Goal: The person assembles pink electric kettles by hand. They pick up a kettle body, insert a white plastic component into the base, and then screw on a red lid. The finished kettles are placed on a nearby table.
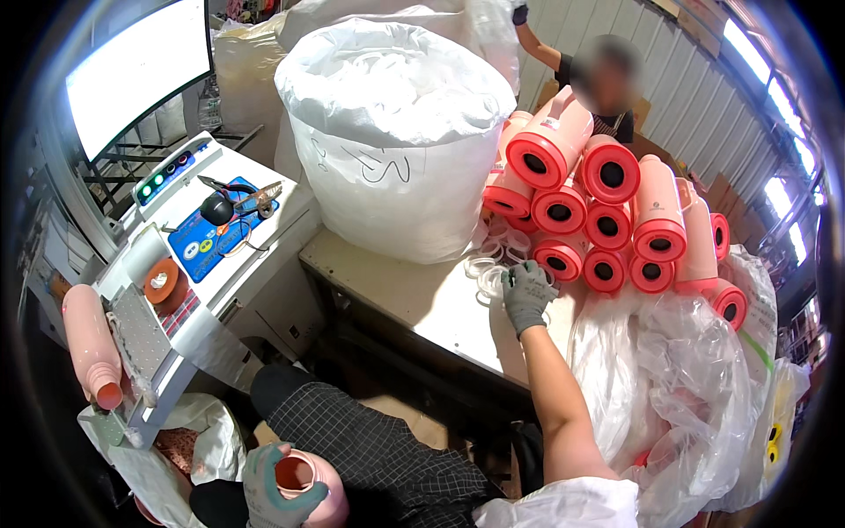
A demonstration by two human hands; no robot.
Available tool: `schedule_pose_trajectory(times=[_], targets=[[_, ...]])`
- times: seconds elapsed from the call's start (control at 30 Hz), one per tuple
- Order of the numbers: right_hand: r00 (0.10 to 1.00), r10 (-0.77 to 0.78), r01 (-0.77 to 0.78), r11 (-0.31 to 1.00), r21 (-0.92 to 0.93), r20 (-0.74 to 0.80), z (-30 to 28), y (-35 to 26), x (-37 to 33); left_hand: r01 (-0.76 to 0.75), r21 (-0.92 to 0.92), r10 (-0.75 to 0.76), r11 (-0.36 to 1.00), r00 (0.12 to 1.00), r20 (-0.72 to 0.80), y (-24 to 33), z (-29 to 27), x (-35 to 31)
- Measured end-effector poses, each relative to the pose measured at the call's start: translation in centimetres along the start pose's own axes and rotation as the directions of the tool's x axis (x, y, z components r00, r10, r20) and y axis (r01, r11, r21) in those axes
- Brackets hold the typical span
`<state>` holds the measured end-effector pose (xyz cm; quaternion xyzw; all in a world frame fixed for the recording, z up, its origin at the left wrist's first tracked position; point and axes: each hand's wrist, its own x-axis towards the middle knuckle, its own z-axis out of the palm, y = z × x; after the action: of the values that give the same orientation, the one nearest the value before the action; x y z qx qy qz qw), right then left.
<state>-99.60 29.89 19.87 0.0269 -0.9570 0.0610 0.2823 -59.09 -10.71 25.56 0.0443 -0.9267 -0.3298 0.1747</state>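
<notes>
My left hand (275, 495), in a grey-green glove, is wrapped around the neck of a pink bottle body (327, 493) at my lap. The bottle's round mouth faces up. Out on the white bench, my right hand (528, 297), in a grey glove, reaches down at the edge of a loose pile of white plastic rings (489, 271). Its fingers are curled downward, and what lies under their tips is hidden. Just to its right stand stacked pink jugs (563, 257) with coral-red rims and dark round centres facing me.
A large white sack (387, 189) full of white rings stands on the bench (422, 295). At left, a machine table holds pliers (231, 187), a blue mat (198, 255) and a pink bottle (91, 348). Clear plastic bags (678, 387) hang at right. Another person (607, 88) stands behind the jugs.
</notes>
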Motion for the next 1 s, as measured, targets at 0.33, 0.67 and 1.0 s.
schedule_pose_trajectory(times=[0.33,0.67,1.0], targets=[[0.803,-0.546,-0.175,0.169,0.970,0.240,-7.3,-18.4,-7.9,0.155,-0.132,-0.167,0.979,0.982,-0.087,-1.4,1.3,-1.4],[0.497,-0.662,0.476,-0.333,0.814,-0.561,-12.9,-31.6,-19.2,-0.107,0.182,0.139,0.978,0.976,-0.171,2.4,-3.0,-1.0],[0.265,-0.959,0.274,-0.029,0.961,-0.105,-16.2,-28.1,-18.9,-0.312,0.219,0.314,0.925,0.949,0.023,3.0,-3.4,1.0]])
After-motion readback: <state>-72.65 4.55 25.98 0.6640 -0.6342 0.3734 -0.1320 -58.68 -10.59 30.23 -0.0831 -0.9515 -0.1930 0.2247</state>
